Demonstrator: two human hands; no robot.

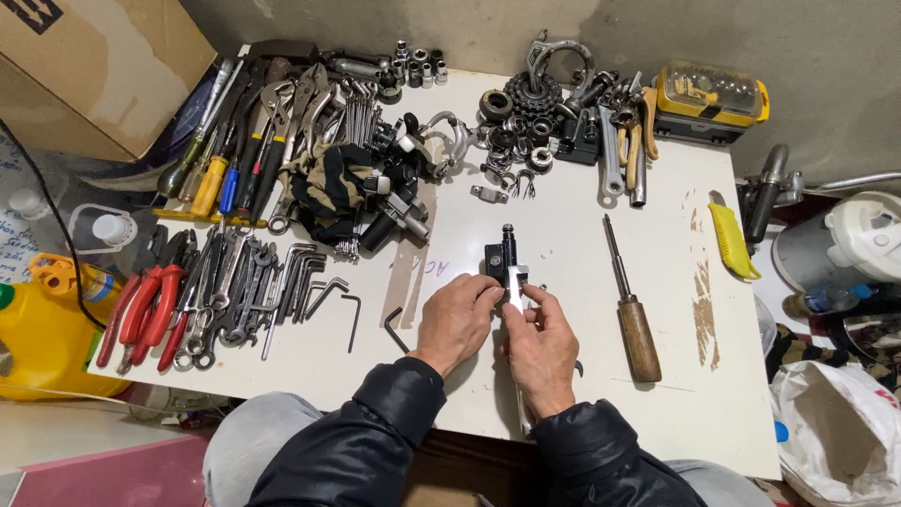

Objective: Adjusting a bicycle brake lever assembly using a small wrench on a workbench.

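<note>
Both my hands meet over the near middle of a white table (pixel 582 225). My left hand (pixel 456 319) grips the lower part of a small black and silver metal part (pixel 507 263) that stands up from the table top. My right hand (pixel 539 345) closes on a slim silver tool (pixel 516 293) pressed against that part. A black hex key (pixel 393 328) lies just left of my left hand. A screwdriver with a wooden handle (pixel 634 319) lies right of my right hand.
Pliers with red handles (pixel 141 314), wrenches and hex keys cover the table's left side. Screwdrivers, sockets, a gear cluster (pixel 532 94) and a yellow case (pixel 710 99) line the far edge. A yellow utility knife (pixel 732 239) sits at the right edge. A cardboard box (pixel 103 56) stands far left.
</note>
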